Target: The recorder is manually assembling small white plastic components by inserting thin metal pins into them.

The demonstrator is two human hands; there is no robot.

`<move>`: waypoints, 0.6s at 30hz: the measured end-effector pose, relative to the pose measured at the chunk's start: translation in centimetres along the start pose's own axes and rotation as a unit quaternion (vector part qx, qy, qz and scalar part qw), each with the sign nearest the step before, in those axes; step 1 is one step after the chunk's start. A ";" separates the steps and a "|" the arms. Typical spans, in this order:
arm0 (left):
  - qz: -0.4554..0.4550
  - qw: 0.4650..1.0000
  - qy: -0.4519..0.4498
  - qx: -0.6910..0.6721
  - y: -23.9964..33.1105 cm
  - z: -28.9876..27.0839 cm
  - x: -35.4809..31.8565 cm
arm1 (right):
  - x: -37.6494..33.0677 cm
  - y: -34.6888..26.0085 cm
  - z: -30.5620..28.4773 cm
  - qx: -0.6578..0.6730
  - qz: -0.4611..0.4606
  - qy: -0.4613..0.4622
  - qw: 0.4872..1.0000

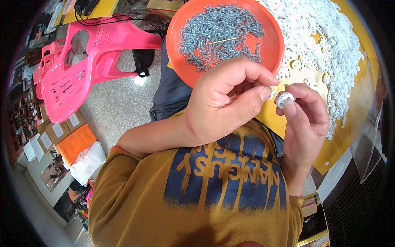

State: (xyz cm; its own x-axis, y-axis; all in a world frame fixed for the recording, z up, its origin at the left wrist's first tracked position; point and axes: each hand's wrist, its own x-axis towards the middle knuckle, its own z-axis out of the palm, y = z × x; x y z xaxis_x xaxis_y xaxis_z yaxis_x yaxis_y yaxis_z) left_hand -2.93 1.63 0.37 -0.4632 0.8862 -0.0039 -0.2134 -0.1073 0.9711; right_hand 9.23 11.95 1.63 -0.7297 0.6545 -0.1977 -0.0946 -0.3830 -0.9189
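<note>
My right hand pinches a small white plastic piece between thumb and fingers. My left hand is closed beside it, thumb and forefinger pinching a tiny metal screw against the white piece. Just above the hands sits an orange round tray filled with several small grey screws and a thin stick. To the right, a heap of white plastic pieces covers a yellow table.
Pink plastic chairs stand at the left on a speckled floor. Cardboard boxes, an orange box and a white bag lie lower left. A dark crate is at the lower right.
</note>
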 end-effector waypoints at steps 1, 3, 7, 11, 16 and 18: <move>0.000 1.000 0.000 0.000 0.0 -0.1 0.0 | 0.0 0.1 -0.1 0.000 0.000 0.000 1.000; 0.030 0.998 -0.016 0.060 -0.1 -0.2 -0.1 | 0.1 0.4 -0.3 -0.074 -0.053 -0.014 0.996; 0.001 1.000 -0.007 0.028 0.1 0.1 -0.1 | 0.1 0.3 -0.4 -0.080 -0.055 -0.026 0.995; -0.008 0.999 0.000 -0.033 0.2 0.0 -0.1 | 0.2 0.1 -0.6 0.023 0.020 -0.021 0.999; -0.014 0.999 0.005 -0.052 0.2 0.2 -0.2 | 0.2 0.2 -0.7 0.060 0.041 -0.027 0.997; -0.024 0.999 -0.001 -0.037 0.2 0.2 -0.2 | 0.2 0.1 -0.7 0.041 0.034 -0.021 0.998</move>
State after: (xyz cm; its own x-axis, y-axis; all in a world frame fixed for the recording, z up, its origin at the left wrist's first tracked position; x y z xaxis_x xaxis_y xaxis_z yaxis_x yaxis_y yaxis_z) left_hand -2.74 1.50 0.63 -0.4496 0.8918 -0.0501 -0.2980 -0.0969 0.9496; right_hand 9.58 12.50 1.28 -0.7633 0.5988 -0.2424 -0.0981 -0.4783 -0.8727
